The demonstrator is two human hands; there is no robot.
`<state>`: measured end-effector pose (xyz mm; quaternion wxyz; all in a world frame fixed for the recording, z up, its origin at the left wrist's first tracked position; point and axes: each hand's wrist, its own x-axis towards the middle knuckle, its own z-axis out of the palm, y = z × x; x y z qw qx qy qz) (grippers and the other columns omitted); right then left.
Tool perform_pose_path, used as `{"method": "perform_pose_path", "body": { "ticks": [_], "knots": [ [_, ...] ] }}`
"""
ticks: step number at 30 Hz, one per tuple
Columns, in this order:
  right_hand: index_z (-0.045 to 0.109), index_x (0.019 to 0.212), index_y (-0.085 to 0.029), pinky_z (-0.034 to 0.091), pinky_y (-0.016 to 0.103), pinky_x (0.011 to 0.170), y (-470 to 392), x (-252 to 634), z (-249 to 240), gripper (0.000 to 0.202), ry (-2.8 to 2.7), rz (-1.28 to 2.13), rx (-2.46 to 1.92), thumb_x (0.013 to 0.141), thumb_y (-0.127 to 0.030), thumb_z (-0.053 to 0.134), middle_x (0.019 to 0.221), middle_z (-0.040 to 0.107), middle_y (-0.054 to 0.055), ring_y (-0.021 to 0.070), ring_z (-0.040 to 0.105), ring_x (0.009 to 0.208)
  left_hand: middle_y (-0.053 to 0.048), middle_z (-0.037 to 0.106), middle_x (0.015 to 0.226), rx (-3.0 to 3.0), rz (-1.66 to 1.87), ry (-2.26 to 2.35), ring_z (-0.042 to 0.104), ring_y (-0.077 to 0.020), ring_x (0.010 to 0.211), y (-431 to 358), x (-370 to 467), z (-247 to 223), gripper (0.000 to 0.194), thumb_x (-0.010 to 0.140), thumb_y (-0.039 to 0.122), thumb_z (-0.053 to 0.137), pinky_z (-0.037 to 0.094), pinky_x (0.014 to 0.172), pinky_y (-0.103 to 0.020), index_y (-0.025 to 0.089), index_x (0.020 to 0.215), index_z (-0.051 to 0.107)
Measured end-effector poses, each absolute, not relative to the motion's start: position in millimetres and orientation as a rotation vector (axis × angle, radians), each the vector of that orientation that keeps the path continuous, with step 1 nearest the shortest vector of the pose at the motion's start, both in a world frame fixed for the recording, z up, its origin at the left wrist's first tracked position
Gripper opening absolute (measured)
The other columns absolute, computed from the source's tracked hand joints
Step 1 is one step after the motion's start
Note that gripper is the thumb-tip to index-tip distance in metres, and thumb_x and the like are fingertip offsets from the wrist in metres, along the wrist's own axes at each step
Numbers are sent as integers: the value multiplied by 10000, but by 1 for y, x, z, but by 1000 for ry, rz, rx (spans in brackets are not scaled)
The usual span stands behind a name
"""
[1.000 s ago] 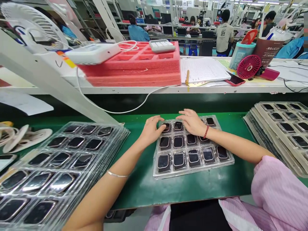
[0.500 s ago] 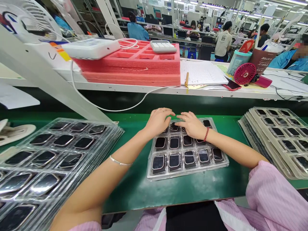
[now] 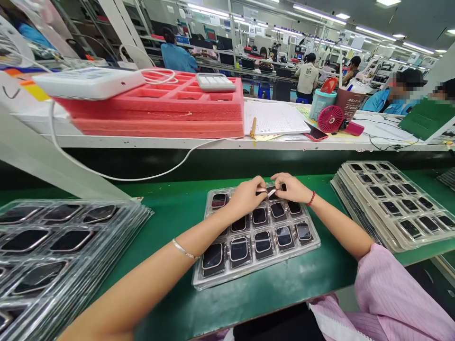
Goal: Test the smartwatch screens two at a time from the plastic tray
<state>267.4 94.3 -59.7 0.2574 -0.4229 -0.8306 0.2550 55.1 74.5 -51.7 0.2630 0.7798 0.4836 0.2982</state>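
Note:
A clear plastic tray point(image 3: 256, 272) lies on the green bench in front of me, holding rows of dark, rounded-square smartwatch bodies point(image 3: 239, 248) with pale rims. Over its far rows, my left hand point(image 3: 247, 198) is closed in a pinch on a smartwatch body point(image 3: 261, 190), which shows edge-on. Close beside it, my right hand point(image 3: 290, 188) pinches another smartwatch body point(image 3: 272, 192), tilted up with its pale edge showing. The fingers partly hide both pieces and the pockets beneath.
Stacked trays of the same pieces stand at the left point(image 3: 117, 237) and right point(image 3: 377, 208). On the white shelf point(image 3: 177, 142) sit red foam trays point(image 3: 159, 113), papers point(image 3: 273, 118), a phone point(image 3: 315, 134) and a pink fan point(image 3: 330, 119). A white cable point(image 3: 149, 178) hangs below. Co-workers sit beyond.
My fingers have closed on two smartwatch bodies and tilted them up from the tray. Before, both hands reached over its far rows. The camera view has shifted right and up.

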Motion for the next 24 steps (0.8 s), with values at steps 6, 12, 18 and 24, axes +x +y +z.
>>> {"method": "perform_pose_path", "body": {
  "ticks": [6,12,18,24],
  "knots": [
    [517,887,-185,547,316,798,93,251,-75,125,-1857,1104,-1006,790,-107,532,991,725,74,168,699,922,-53,712,795,1494,981,1160,534,-117,479,74,46,-49,340,749,381,632,371,453,-231,157,1006,639],
    [687,1025,-162,484,325,859,80,250,-53,272,-2384,681,-936,822,-44,550,1000,702,55,171,631,924,-73,722,860,1119,965,1069,610,-130,623,70,35,-53,524,685,255,704,371,470,-191,143,1195,668],
    [716,974,-131,461,417,864,63,226,-44,295,-2659,413,-1093,833,-388,747,986,632,121,276,570,972,-57,706,833,985,1040,1007,645,-152,768,72,32,-57,728,723,265,753,451,563,-191,110,1402,540],
    [532,907,-178,496,285,716,75,225,-56,106,-2158,1086,-988,879,-220,625,835,625,2,143,597,741,-47,698,839,963,1093,960,635,-144,699,72,28,-58,732,605,451,894,424,522,-185,125,1212,647]
  ]
}}
